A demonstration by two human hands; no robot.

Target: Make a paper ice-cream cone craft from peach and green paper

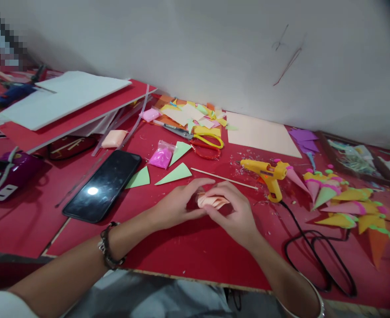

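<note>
Through the head view, my right fingers (227, 189) pinch the folded peach paper (217, 202) just above the desk (188, 247); my left fingers (197, 185) curve around its other end, grip unclear. I judge it light, bendy, easily creased: hold the edges gently. A clear bag (162, 154) contains something pink; the brown tray (385, 170), pale scraps.

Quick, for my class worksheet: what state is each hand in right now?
Left hand: curled at the peach piece; whether it grips cannot be told.
Right hand: holding the peach piece between thumb and fingers.
</note>
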